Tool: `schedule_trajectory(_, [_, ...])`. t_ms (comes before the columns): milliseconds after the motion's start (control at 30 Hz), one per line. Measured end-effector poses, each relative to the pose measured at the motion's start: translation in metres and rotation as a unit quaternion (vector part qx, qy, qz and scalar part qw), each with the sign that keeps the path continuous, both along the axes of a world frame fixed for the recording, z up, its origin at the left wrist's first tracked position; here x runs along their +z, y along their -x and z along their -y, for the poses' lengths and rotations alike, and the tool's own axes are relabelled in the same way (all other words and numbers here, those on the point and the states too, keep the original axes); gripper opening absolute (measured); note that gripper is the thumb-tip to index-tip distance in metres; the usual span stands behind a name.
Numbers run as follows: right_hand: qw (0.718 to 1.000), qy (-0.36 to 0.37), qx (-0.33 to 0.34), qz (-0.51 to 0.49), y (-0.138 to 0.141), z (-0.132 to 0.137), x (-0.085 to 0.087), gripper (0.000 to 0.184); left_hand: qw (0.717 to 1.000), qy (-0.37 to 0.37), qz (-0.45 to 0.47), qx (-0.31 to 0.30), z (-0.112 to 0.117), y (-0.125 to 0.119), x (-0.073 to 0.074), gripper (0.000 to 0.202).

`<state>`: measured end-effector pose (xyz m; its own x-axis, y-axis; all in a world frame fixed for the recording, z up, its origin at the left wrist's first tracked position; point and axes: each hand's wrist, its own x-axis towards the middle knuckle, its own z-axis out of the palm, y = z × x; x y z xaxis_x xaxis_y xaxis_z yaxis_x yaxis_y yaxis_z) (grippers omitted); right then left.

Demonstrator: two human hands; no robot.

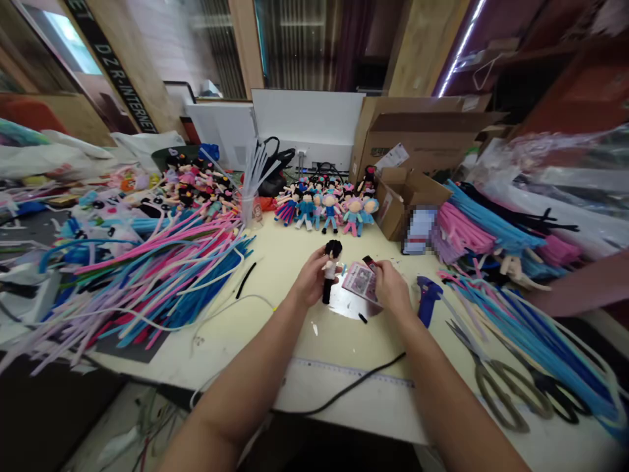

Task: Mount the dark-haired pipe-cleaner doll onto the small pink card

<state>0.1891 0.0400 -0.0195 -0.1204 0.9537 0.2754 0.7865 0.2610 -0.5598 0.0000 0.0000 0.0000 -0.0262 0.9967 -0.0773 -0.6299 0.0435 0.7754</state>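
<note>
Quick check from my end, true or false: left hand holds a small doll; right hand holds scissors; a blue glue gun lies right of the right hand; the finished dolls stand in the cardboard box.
1. The left hand holds a small doll. True.
2. The right hand holds scissors. False: it holds a pink patterned piece; the scissors lie on the table.
3. A blue glue gun lies right of the right hand. True.
4. The finished dolls stand in the cardboard box. False: they stand on the table, left of the small cardboard box.

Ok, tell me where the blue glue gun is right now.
In the head view the blue glue gun lies on the table, just right of the right hand, left of the scissors.
</note>
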Motion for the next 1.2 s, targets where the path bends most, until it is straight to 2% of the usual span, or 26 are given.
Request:
schedule_trajectory(33, [0.995, 0.034, 0.024, -0.088, 0.002, 0.002, 0.000, 0.027, 1.000, 0.003, -0.006, 0.002, 0.000, -0.001, 0.000, 0.042])
schedule_trajectory(100, [0.963, 0.102, 0.080, -0.235, 0.006, 0.007, 0.001, 0.031, 1.000, 0.006, -0.020, 0.006, 0.000, -0.002, -0.001, 0.044])
schedule_trajectory(167, [0.931, 0.141, 0.132, -0.310, 0.010, 0.013, 0.004, 0.035, 0.999, 0.002, -0.037, 0.010, 0.000, -0.005, 0.000, 0.046])
schedule_trajectory(233, [0.915, 0.144, 0.169, -0.337, 0.012, 0.018, 0.007, 0.035, 0.999, -0.002, -0.050, 0.014, 0.001, -0.008, 0.000, 0.048])
schedule_trajectory(333, [0.915, 0.117, 0.178, -0.344, 0.013, 0.022, 0.009, 0.030, 0.997, -0.005, -0.069, 0.021, 0.002, -0.012, 0.000, 0.050])
schedule_trajectory(500, [0.955, 0.072, 0.163, -0.236, 0.013, 0.027, 0.010, 0.024, 0.994, -0.031, -0.093, 0.047, 0.000, -0.012, -0.005, 0.052])
schedule_trajectory(600, [0.964, 0.054, 0.157, -0.207, 0.014, 0.031, 0.012, 0.021, 0.991, -0.045, -0.115, 0.059, 0.000, -0.011, -0.006, 0.054])
schedule_trajectory(700, [0.962, 0.069, 0.146, -0.220, 0.016, 0.033, 0.016, 0.021, 0.985, -0.061, -0.146, 0.069, 0.001, -0.011, -0.006, 0.054])
schedule_trajectory(900, [0.952, 0.097, 0.123, -0.263, 0.019, 0.032, 0.018, 0.032, 0.970, -0.081, -0.212, 0.085, 0.005, -0.013, -0.005, 0.054])
schedule_trajectory(1067, [0.950, 0.106, 0.101, -0.277, 0.022, 0.032, 0.016, 0.025, 0.968, -0.088, -0.220, 0.080, 0.004, -0.015, -0.006, 0.053])
schedule_trajectory(1200, [0.949, 0.097, 0.110, -0.279, 0.022, 0.032, 0.017, 0.024, 0.966, -0.100, -0.225, 0.080, 0.004, -0.015, -0.006, 0.052])
